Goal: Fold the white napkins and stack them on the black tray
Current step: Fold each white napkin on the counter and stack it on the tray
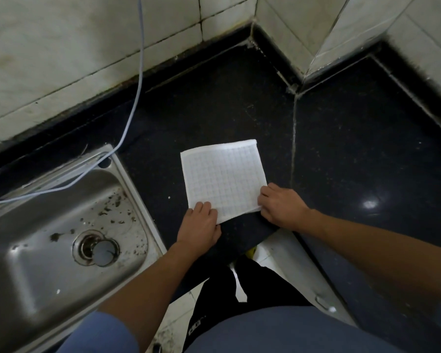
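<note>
**Fingers point(202, 206) pinch the near corners of the white napkin point(224, 178)**

The fingers of the left hand point(200, 224) are bent and close together. Their tips sit on top of the napkin's near left corner, and the thumb is at the edge of that corner. The fingers of the right hand point(281, 206) are curled too. They hold the near right corner, and the knuckles point up.

The napkin lies flat and open on the black counter point(214, 110). It is a square with thin grey lines that make small boxes. It is near the front edge of the counter, and it is turned a little, so its far right corner is the farthest away.

Both arms reach in from the bottom. They are bare up to short blue sleeves point(99, 332).

A metal sink point(36, 212) is set in the counter to the left of the napkin, close by but not touching it. It has dark bits of dirt in it and a round plug point(105, 252) in the drain. A thin pale cable point(138, 85) hangs down the tiled wall point(61, 59) and bends over the back of the sink.
</note>
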The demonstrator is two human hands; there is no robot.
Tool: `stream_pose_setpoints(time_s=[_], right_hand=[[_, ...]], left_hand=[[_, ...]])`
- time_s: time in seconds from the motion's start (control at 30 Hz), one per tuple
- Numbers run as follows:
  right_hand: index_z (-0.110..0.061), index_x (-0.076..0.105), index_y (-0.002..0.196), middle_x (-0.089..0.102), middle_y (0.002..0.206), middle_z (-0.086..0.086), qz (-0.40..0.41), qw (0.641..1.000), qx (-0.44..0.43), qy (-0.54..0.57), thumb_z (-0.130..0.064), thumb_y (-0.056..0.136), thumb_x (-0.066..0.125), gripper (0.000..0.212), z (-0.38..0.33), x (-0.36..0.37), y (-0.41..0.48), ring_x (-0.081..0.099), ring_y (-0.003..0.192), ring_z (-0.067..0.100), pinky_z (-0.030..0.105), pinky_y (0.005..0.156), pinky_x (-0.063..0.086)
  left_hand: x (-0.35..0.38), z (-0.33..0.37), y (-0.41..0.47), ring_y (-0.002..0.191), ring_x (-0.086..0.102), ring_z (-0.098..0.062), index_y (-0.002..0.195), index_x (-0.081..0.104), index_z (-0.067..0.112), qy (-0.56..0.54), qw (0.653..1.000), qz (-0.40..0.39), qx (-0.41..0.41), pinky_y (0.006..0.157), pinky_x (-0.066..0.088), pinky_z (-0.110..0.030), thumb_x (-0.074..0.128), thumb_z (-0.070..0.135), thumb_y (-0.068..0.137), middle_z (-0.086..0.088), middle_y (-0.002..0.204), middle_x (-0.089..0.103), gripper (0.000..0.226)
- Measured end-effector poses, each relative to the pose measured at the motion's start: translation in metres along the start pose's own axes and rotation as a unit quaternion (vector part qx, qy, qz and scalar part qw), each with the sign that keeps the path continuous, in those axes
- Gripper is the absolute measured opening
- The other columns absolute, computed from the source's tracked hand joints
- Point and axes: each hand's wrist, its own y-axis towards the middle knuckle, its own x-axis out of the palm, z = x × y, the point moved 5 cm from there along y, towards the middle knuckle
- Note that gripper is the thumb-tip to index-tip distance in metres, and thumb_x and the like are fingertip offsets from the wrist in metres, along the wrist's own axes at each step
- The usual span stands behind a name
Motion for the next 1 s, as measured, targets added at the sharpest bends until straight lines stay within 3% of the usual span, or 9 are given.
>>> stream_pose_setpoints(time_s=[0.13,0.23,0.3,0.5,0.57,0.67,0.83,0.93,1.0], right_hand=[[-0.018,0.058,0.071,0.057,0.077,-0.002,-0.012,0.998,0.022,0.064,-0.034,0.083,0.041,0.027,0.001,0.006,-0.013,0.056,0.075,0.019,0.028,0.05,0.038],[-0.019,0.064,0.089,0.061,0.089,-0.003,-0.073,0.987,0.079,0.117,-0.032,0.09,0.047,0.021,0.008,0.001,-0.015,0.056,0.085,0.016,0.03,0.065,0.042],[-0.021,0.065,0.094,0.065,0.088,-0.003,-0.093,0.978,0.115,0.15,-0.03,0.09,0.049,0.019,0.016,-0.006,-0.015,0.058,0.082,0.016,0.03,0.068,0.042],[-0.022,0.069,0.101,0.063,0.088,-0.008,0.005,0.937,0.226,0.265,-0.023,0.088,0.059,0.017,0.057,-0.038,0.009,0.058,0.08,0.012,0.029,0.071,0.046],[-0.021,0.069,0.1,0.062,0.088,-0.008,0.037,0.918,0.264,0.292,-0.022,0.088,0.06,0.015,0.073,-0.045,0.028,0.06,0.084,0.014,0.031,0.075,0.049],[-0.022,0.069,0.095,0.064,0.088,-0.005,0.046,0.902,0.307,0.3,-0.025,0.088,0.062,0.011,0.091,-0.044,0.056,0.061,0.085,0.016,0.032,0.076,0.051],[-0.021,0.069,0.096,0.069,0.093,0.002,0.02,0.898,0.345,0.271,-0.028,0.087,0.063,0.013,0.102,-0.029,0.083,0.063,0.089,0.021,0.032,0.076,0.051],[-0.021,0.068,0.099,0.069,0.097,0.003,0.022,0.9,0.36,0.243,-0.031,0.088,0.062,0.016,0.105,-0.022,0.09,0.063,0.091,0.022,0.032,0.074,0.049],[-0.022,0.065,0.101,0.069,0.097,0.003,0.019,0.904,0.371,0.213,-0.038,0.088,0.062,0.021,0.107,-0.019,0.091,0.063,0.091,0.024,0.033,0.074,0.049]], left_hand=[[0.001,0.002,0.001,0.102,0.047,-0.024,0.097,0.058,0.01,-0.006,0.999,-0.038,0.021,0.082,0.039,-0.033,0.05,0.021,0.085,-0.007,0.107,0.052,0.018],[-0.003,-0.001,-0.003,0.095,0.048,-0.022,0.088,0.054,0.013,-0.068,0.996,-0.054,0.036,0.074,0.034,-0.028,0.054,0.018,0.079,-0.004,0.1,0.052,0.01],[-0.01,-0.011,-0.005,0.084,0.052,-0.021,0.082,0.049,0.018,-0.157,0.986,-0.062,0.002,0.066,0.035,-0.028,0.057,0.017,0.078,-0.001,0.088,0.055,0.009],[-0.052,-0.069,0.03,0.07,0.058,-0.011,0.085,0.063,0.02,-0.386,0.91,0.028,-0.15,0.064,0.047,-0.025,0.067,0.008,0.079,0.003,0.079,0.062,0.014],[-0.055,-0.094,0.05,0.072,0.064,-0.021,0.085,0.067,0.018,-0.442,0.869,0.069,-0.212,0.069,0.055,-0.033,0.068,0.007,0.082,-0.004,0.077,0.066,0.012],[-0.048,-0.116,0.075,0.071,0.067,-0.024,0.082,0.069,0.015,-0.439,0.853,0.052,-0.276,0.076,0.058,-0.044,0.068,0.009,0.084,-0.011,0.075,0.069,0.007],[-0.038,-0.122,0.096,0.06,0.068,-0.022,0.075,0.067,0.01,-0.399,0.854,-0.003,-0.333,0.071,0.06,-0.039,0.066,0.01,0.085,-0.011,0.063,0.067,0.009],[-0.034,-0.123,0.102,0.056,0.067,-0.021,0.079,0.065,0.007,-0.395,0.844,-0.019,-0.363,0.058,0.058,-0.034,0.069,0.013,0.083,-0.014,0.067,0.068,0.009],[-0.034,-0.125,0.104,0.058,0.068,-0.022,0.077,0.064,0.009,-0.377,0.848,-0.027,-0.37,0.06,0.058,-0.035,0.072,0.019,0.081,-0.012,0.07,0.068,0.014]])
